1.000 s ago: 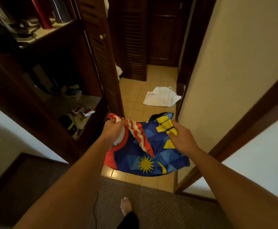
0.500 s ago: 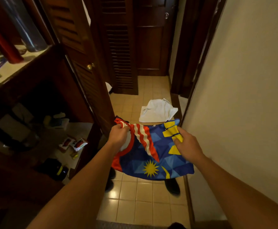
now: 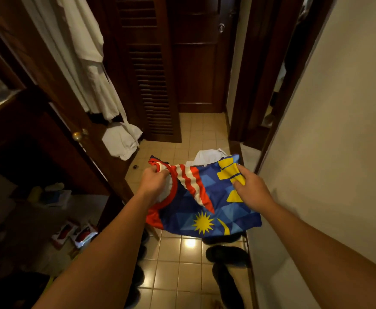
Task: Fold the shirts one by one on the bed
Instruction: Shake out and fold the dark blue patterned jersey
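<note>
At the upper left of the frame, a white robe [image 3: 86, 63] is hanging on a dark wooden door [image 3: 55, 103] with a round gold knob [image 3: 78, 135]. At the lower left, some small things are lying in the dark, too dim to name. In the middle of the frame, the left hand [image 3: 154, 182] is gripping the red edge of the shirt [image 3: 204, 201], with its fingers curled tight around the cloth. The shirt is blue with red and white stripes and a yellow star, and it is hanging in the air between both hands, above the tan tiled floor [image 3: 182, 259]. A white cloth [image 3: 207, 156] is lying on the floor just behind it. To the right, the right hand [image 3: 250, 189] is pinching the yellow part of the shirt. Below the shirt, dark shoes [image 3: 227, 255] are sitting on the tiles. A pale wall [image 3: 338, 130] is filling the right side.
</note>
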Available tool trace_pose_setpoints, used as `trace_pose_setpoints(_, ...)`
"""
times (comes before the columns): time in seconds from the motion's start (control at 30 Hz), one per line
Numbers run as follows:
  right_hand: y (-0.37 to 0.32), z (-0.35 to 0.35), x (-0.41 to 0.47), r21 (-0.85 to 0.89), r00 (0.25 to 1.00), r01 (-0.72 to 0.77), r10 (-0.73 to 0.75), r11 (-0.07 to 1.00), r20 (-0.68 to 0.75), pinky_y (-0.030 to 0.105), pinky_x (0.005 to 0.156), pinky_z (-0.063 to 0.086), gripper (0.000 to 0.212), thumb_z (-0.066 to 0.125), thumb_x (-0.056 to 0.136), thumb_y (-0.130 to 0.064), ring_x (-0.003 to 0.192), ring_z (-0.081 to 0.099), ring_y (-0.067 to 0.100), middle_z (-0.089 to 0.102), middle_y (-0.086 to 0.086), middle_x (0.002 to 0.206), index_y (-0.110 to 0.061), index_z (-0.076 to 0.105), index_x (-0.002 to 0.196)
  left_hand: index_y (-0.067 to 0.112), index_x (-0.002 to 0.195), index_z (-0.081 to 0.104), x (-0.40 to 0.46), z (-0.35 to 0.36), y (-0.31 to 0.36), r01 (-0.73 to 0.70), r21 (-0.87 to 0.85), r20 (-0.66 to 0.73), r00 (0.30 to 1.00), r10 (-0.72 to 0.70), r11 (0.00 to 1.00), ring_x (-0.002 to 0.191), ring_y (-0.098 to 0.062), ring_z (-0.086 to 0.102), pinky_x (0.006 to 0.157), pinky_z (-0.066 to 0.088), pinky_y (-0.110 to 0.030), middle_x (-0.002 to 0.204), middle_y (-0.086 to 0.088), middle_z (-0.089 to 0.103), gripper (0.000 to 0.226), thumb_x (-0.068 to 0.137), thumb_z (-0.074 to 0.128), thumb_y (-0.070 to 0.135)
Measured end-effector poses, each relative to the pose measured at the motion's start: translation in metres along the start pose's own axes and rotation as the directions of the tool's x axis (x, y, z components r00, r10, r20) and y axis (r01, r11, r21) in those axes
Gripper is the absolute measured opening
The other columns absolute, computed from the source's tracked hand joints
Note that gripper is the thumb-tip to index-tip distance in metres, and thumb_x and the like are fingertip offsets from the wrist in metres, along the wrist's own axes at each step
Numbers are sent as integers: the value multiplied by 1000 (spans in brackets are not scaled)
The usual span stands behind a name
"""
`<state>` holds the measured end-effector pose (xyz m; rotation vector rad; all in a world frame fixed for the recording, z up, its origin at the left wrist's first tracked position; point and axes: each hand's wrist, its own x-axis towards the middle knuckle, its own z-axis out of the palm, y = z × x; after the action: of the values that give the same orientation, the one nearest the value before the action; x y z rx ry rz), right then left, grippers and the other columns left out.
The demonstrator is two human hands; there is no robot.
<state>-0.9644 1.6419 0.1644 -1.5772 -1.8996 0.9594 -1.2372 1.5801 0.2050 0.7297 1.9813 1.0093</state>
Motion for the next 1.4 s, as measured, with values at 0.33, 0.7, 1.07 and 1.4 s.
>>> trace_pose_setpoints(0.33, -24, 13, 140, -13, 994, 93, -92, 996, 52, 35, 79, 51, 48, 56, 97, -11, 97, 62, 22, 66, 0, 114, -32, 55, 140, -2, 115, 62, 112, 12, 48, -29, 13, -71, 997, 30, 999, 110, -35, 61, 90, 51, -42, 112, -19, 65, 28, 100, 60, 22)
trace_pose_setpoints(0.7, -89, 65, 320, -100, 983, 150, -137, 984, 124, 38, 75, 52, 51, 54, 97, -15, 89, 63, 24, 66, -3, 100, -44, 49, 139, 8, 114, 65, 281, -10, 97, -35, -91, -218, 976, 15, 995, 103, -24, 53, 99, 47, -38, 109, -1, 55, 19, 98, 64, 18)
trace_pose_setpoints(1.07, -166, 124, 462, -169, 933, 314, -271, 934, 237, 43, 81, 55, 55, 56, 97, -20, 94, 64, 29, 70, 4, 114, -44, 43, 145, 7, 136, 59, 385, -56, 123, 13, -198, -423, 901, -97, 980, 122, -34, 58, 105, 47, -43, 137, -11, 61, 42, 97, 65, 23)
trace_pose_setpoints(1.4, -215, 194, 623, -51, 810, 486, -428, 872, 401, 46, 84, 56, 58, 56, 92, -22, 98, 65, 31, 71, 0, 114, -53, 41, 138, 5, 131, 61, 505, -88, 154, 54, -261, -564, 802, -198, 964, 120, -37, 60, 105, 49, -49, 132, -14, 64, 41, 94, 68, 21)
